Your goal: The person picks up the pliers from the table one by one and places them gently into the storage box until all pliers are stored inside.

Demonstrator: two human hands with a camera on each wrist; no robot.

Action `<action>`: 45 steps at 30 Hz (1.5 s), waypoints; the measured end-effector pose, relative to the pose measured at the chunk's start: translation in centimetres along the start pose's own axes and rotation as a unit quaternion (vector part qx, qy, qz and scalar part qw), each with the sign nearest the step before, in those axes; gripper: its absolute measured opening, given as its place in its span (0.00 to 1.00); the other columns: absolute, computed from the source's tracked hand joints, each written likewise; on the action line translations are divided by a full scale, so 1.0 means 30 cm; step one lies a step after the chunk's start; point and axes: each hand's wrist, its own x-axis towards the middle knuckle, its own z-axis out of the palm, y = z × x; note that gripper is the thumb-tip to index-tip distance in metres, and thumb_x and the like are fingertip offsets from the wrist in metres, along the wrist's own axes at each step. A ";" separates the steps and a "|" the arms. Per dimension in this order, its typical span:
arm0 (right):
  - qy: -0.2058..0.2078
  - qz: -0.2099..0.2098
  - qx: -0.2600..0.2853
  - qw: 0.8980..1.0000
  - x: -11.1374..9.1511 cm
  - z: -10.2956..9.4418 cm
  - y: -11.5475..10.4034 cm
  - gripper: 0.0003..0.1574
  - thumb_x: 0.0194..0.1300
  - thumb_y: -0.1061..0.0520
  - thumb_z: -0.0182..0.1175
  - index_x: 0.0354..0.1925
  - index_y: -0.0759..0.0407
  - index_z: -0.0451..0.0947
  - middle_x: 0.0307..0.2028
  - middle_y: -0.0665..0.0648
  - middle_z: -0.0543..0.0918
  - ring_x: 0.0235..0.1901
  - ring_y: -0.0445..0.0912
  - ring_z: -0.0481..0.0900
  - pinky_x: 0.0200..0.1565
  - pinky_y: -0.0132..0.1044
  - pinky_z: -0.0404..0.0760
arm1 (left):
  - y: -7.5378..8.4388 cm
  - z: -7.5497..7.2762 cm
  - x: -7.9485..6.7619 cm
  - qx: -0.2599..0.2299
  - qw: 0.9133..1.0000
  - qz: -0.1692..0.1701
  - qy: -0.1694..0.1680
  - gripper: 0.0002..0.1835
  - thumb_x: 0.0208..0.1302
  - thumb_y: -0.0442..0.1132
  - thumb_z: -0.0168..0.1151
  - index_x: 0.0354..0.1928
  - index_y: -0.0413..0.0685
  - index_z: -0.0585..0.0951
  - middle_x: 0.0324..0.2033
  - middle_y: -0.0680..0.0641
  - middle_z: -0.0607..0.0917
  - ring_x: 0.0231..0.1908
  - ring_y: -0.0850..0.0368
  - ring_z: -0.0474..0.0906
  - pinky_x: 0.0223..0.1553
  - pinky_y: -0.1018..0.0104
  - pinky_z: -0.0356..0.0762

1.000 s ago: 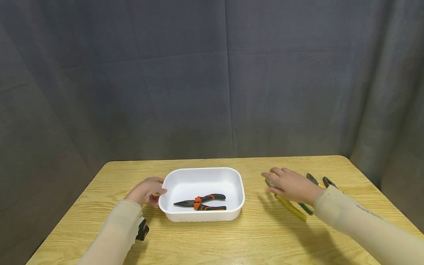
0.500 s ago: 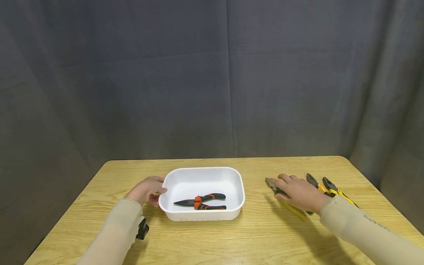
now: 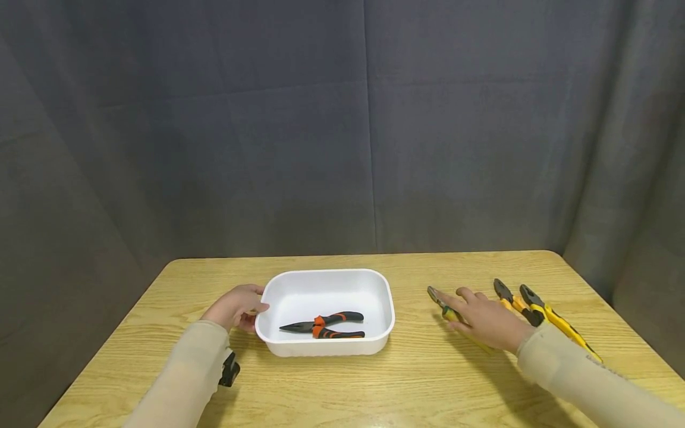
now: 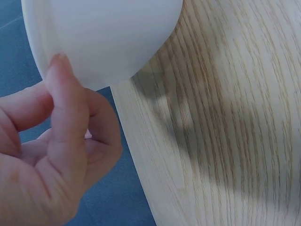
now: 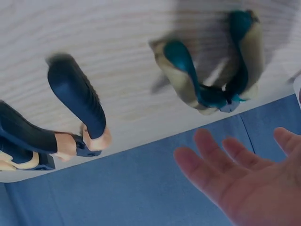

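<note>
My left hand (image 3: 235,306) pinches the left rim of a white plastic tray (image 3: 325,350), thumb inside the wall and fingers outside; the left wrist view shows this grip close up. Inside the tray lie long-nose pliers (image 3: 319,326) with black and orange handles, jaws pointing left. Over at the right, my right hand (image 3: 488,320) is spread above green and yellow-handled pliers (image 3: 448,313), hiding much of their handles in the head view. In the right wrist view its fingers are extended, with a gap to these pliers (image 5: 243,52), whose handles stand spread apart.
Farther right lie pliers with orange and black handles (image 3: 519,303) and, beside them, pliers with yellow and black handles (image 3: 562,324). All rest on a wood-grain table (image 3: 342,392). A dark grey curtain (image 3: 342,148) hangs behind and at both sides.
My right hand has moved right and toward me, uncovering the head of the green and yellow pliers and more of the two pliers farther right. The left hand and tray stay put.
</note>
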 end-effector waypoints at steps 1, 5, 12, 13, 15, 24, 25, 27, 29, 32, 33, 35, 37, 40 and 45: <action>-0.003 0.003 0.000 1.000 -0.001 0.004 0.001 0.37 0.69 0.48 0.59 0.70 0.59 0.63 0.54 0.75 0.71 0.43 0.68 0.76 0.32 0.53 0.81 | -0.001 0.000 0.001 -0.001 1.000 0.000 0.000 0.24 0.69 0.27 0.53 0.66 0.31 0.63 0.39 0.35 0.75 0.25 0.53 0.73 0.23 0.71 0.79; -0.012 0.019 0.002 1.000 -0.006 0.018 0.001 0.38 0.69 0.45 0.58 0.71 0.56 0.62 0.54 0.74 0.69 0.42 0.67 0.76 0.30 0.51 0.81 | -0.003 -0.001 0.003 -0.005 1.000 0.002 -0.002 0.24 0.69 0.27 0.53 0.65 0.31 0.64 0.39 0.36 0.75 0.25 0.53 0.73 0.24 0.71 0.79; -0.032 0.034 0.019 0.999 -0.015 0.035 0.009 0.41 0.67 0.42 0.59 0.71 0.55 0.61 0.55 0.75 0.67 0.43 0.67 0.74 0.31 0.53 0.80 | -0.004 -0.002 0.002 -0.004 1.000 0.003 -0.001 0.24 0.69 0.28 0.53 0.65 0.31 0.64 0.39 0.36 0.75 0.25 0.53 0.73 0.24 0.71 0.79; -0.039 0.040 0.023 0.998 -0.017 0.037 0.010 0.41 0.67 0.41 0.58 0.71 0.55 0.61 0.55 0.75 0.67 0.44 0.68 0.74 0.33 0.54 0.80 | -0.005 -0.002 0.003 -0.005 1.000 0.002 -0.002 0.24 0.69 0.28 0.53 0.65 0.31 0.64 0.39 0.36 0.75 0.25 0.53 0.73 0.24 0.71 0.79; -0.055 0.050 0.034 0.997 -0.018 0.042 0.013 0.43 0.67 0.39 0.58 0.71 0.56 0.60 0.55 0.76 0.66 0.45 0.69 0.73 0.35 0.57 0.80 | -0.005 -0.002 0.004 -0.005 1.000 0.000 -0.003 0.24 0.69 0.28 0.53 0.65 0.32 0.64 0.38 0.36 0.75 0.24 0.54 0.73 0.23 0.72 0.78; -0.063 0.038 0.028 0.997 -0.024 0.061 0.026 0.43 0.66 0.39 0.58 0.69 0.61 0.64 0.44 0.70 0.70 0.36 0.60 0.72 0.28 0.49 0.77 | -0.012 -0.002 0.008 -0.008 1.000 0.008 -0.005 0.24 0.69 0.27 0.53 0.65 0.31 0.64 0.36 0.37 0.75 0.24 0.54 0.72 0.23 0.72 0.79; -0.059 0.035 0.026 0.997 -0.025 0.064 0.026 0.42 0.66 0.40 0.58 0.69 0.61 0.64 0.41 0.67 0.70 0.33 0.56 0.70 0.27 0.46 0.76 | -0.012 -0.002 0.009 -0.008 1.000 0.008 -0.005 0.24 0.69 0.27 0.53 0.65 0.31 0.63 0.36 0.37 0.75 0.24 0.54 0.73 0.23 0.72 0.79; -0.051 0.030 0.020 0.998 -0.025 0.072 0.026 0.40 0.67 0.41 0.58 0.69 0.61 0.65 0.36 0.62 0.69 0.30 0.51 0.66 0.25 0.42 0.72 | -0.014 -0.003 0.009 -0.008 1.000 0.008 -0.005 0.24 0.69 0.27 0.53 0.65 0.31 0.63 0.36 0.37 0.75 0.24 0.54 0.72 0.23 0.72 0.79; -0.041 0.026 0.014 0.999 -0.023 0.080 0.026 0.38 0.68 0.42 0.57 0.69 0.60 0.65 0.35 0.60 0.68 0.29 0.48 0.63 0.24 0.40 0.70 | -0.014 -0.002 0.008 -0.008 1.000 0.008 -0.004 0.24 0.69 0.27 0.53 0.66 0.31 0.63 0.36 0.38 0.75 0.24 0.54 0.73 0.23 0.72 0.79; -0.038 0.031 0.009 0.999 -0.022 0.086 0.030 0.37 0.69 0.43 0.56 0.69 0.58 0.66 0.37 0.62 0.69 0.29 0.49 0.63 0.24 0.40 0.70 | -0.011 -0.002 0.008 -0.009 1.000 0.005 -0.004 0.24 0.69 0.28 0.53 0.66 0.32 0.63 0.37 0.37 0.76 0.24 0.54 0.73 0.23 0.72 0.79; -0.040 0.033 0.008 0.999 -0.022 0.086 0.030 0.36 0.69 0.43 0.56 0.69 0.58 0.66 0.38 0.63 0.69 0.30 0.49 0.64 0.24 0.40 0.70 | -0.011 -0.001 0.008 -0.009 1.000 0.003 -0.004 0.24 0.70 0.28 0.53 0.66 0.32 0.63 0.37 0.37 0.76 0.24 0.54 0.73 0.23 0.72 0.79; -0.049 0.039 0.011 0.998 -0.019 0.083 0.032 0.36 0.69 0.42 0.56 0.69 0.56 0.65 0.40 0.65 0.69 0.31 0.50 0.65 0.25 0.42 0.71 | -0.011 -0.002 0.009 -0.007 1.000 0.001 -0.005 0.24 0.70 0.28 0.53 0.66 0.32 0.63 0.38 0.37 0.76 0.24 0.54 0.73 0.23 0.73 0.78; -0.058 0.044 0.014 0.997 -0.016 0.077 0.033 0.37 0.69 0.42 0.57 0.69 0.55 0.65 0.42 0.66 0.70 0.32 0.51 0.66 0.26 0.43 0.72 | -0.012 -0.004 0.009 -0.004 1.000 0.003 -0.006 0.24 0.70 0.28 0.53 0.66 0.32 0.63 0.38 0.37 0.76 0.24 0.54 0.73 0.23 0.73 0.78; -0.065 0.049 0.021 0.996 -0.011 0.071 0.033 0.37 0.68 0.43 0.58 0.69 0.55 0.65 0.40 0.65 0.70 0.31 0.50 0.65 0.26 0.43 0.71 | -0.011 -0.006 0.005 -0.004 1.000 0.006 -0.009 0.25 0.69 0.28 0.53 0.66 0.32 0.62 0.38 0.37 0.77 0.24 0.54 0.73 0.23 0.73 0.78; -0.067 0.053 0.025 0.996 -0.004 0.066 0.032 0.37 0.67 0.44 0.60 0.69 0.55 0.67 0.38 0.63 0.70 0.29 0.49 0.64 0.25 0.42 0.69 | -0.010 -0.008 0.004 -0.004 1.000 0.005 -0.010 0.25 0.69 0.28 0.53 0.66 0.32 0.62 0.39 0.36 0.76 0.25 0.54 0.73 0.24 0.72 0.78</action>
